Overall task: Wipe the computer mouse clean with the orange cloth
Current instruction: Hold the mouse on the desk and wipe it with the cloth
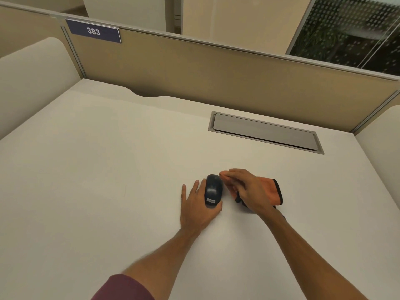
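Observation:
A dark computer mouse (213, 189) with a small white label lies on the white desk (108, 169), near its middle. My left hand (198, 207) rests flat beside it, thumb curled around the mouse's near end and fingers along its left side. An orange cloth with a black edge (270, 191) lies just right of the mouse. My right hand (246, 190) presses down on the cloth, fingers pointing left so the cloth's tip reaches the mouse's far right side. Much of the cloth is hidden under that hand.
A grey cable hatch (265, 132) is set into the desk behind the cloth. A tan partition (216, 68) with a plate reading 383 (93, 31) closes off the back. White side panels stand at the left and right edges.

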